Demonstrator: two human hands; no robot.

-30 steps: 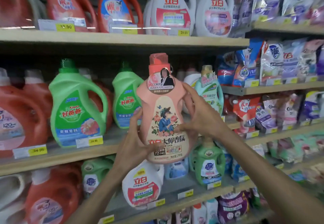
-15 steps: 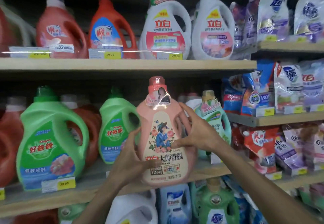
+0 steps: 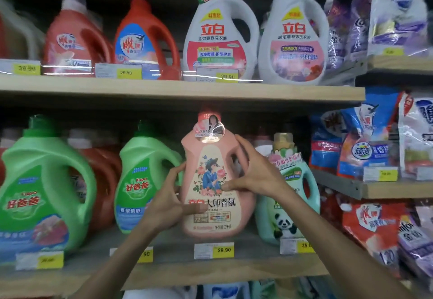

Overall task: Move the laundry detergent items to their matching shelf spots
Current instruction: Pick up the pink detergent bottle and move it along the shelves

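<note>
A pink detergent bottle [image 3: 214,214] with a red cap and a floral label stands upright on the middle shelf [image 3: 178,268], above a 29.90 price tag [image 3: 214,250]. My left hand [image 3: 167,202] holds its left side, thumb across the lower label. My right hand [image 3: 254,172] grips its right side at the handle, thumb on the label. The bottle sits between a green Kispo jug [image 3: 143,181] on its left and a mint panda bottle [image 3: 289,202] on its right.
A larger green jug [image 3: 44,188] and red jugs [image 3: 103,177] fill the shelf's left. The upper shelf [image 3: 178,90] carries red and white jugs [image 3: 220,38]. Refill bags [image 3: 375,148] crowd the narrower shelves on the right.
Both hands carried the pink bottle up and back into the gap on the middle shelf; it now looks set on the shelf board. The view tilted upward.
</note>
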